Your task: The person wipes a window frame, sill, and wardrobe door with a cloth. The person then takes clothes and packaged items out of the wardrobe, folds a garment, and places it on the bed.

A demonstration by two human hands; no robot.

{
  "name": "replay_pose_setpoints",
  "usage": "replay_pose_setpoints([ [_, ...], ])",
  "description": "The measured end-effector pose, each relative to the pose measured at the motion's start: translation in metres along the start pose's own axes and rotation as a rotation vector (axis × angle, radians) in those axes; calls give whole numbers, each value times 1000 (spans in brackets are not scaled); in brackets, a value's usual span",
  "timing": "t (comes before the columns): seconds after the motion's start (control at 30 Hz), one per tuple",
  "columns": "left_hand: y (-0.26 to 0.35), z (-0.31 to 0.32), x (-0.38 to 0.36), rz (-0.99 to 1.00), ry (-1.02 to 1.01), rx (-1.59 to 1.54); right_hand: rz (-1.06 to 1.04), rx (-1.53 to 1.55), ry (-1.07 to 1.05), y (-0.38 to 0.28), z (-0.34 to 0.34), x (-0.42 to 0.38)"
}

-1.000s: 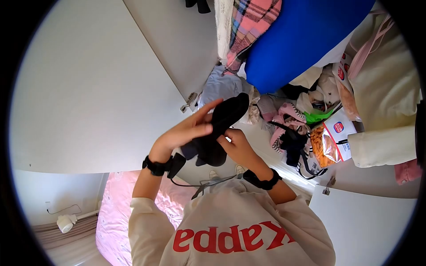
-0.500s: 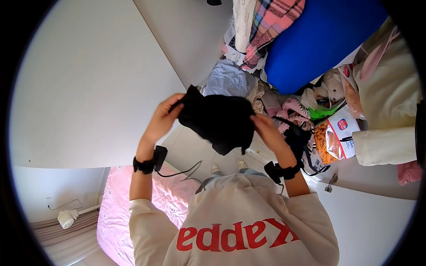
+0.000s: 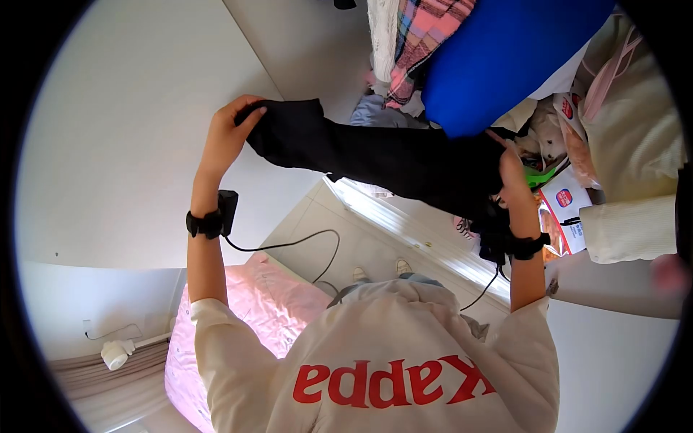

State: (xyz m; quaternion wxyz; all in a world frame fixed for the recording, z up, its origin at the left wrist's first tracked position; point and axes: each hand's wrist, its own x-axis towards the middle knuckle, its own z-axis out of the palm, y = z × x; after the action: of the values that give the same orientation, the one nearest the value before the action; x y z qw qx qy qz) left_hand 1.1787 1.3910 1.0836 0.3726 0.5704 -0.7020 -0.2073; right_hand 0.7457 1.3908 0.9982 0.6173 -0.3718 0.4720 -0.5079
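A black garment is stretched sideways in front of me, held up in the air between both hands. My left hand pinches its left end, thumb and fingers closed on the cloth. At the other end, my right hand grips the fabric, its fingers partly blurred and partly hidden. The cloth hangs in a long band, wider toward the right. Its exact kind of clothing cannot be made out. Each wrist wears a black strap with a small box, and cables run from them.
A white cabinet door stands open at left. The wardrobe at right holds a plaid garment, a large blue item, a snack bag and cream clothing. A pink bed lies lower left; a wall lamp is beside it.
My hands have moved apart, left hand up and left, right hand to the right. The bunched black garment is now spread out into a long band between them.
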Motion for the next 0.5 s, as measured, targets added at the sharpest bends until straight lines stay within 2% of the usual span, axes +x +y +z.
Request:
replay_pose_setpoints([
  [0.07, 5, -2, 3, -8, -9, 94, 89, 28, -45, -2, -17, 18],
  [0.17, 16, -1, 5, 50, -2, 86, 212, 62, 86, -41, 26, -12],
  [0.27, 26, -2, 6, 71, -25, 22, -168, -419, -252, -19, -14, 9],
  [0.37, 33, -4, 10, 148, -58, -7, -85, -414, -357, -17, -8, 1],
  [0.47, 45, -8, 16, 242, -117, 105, 49, -536, -293, -11, -15, 7],
  [0.5, 50, -9, 17, 253, -165, 69, 47, -619, -333, -10, -13, 9],
])
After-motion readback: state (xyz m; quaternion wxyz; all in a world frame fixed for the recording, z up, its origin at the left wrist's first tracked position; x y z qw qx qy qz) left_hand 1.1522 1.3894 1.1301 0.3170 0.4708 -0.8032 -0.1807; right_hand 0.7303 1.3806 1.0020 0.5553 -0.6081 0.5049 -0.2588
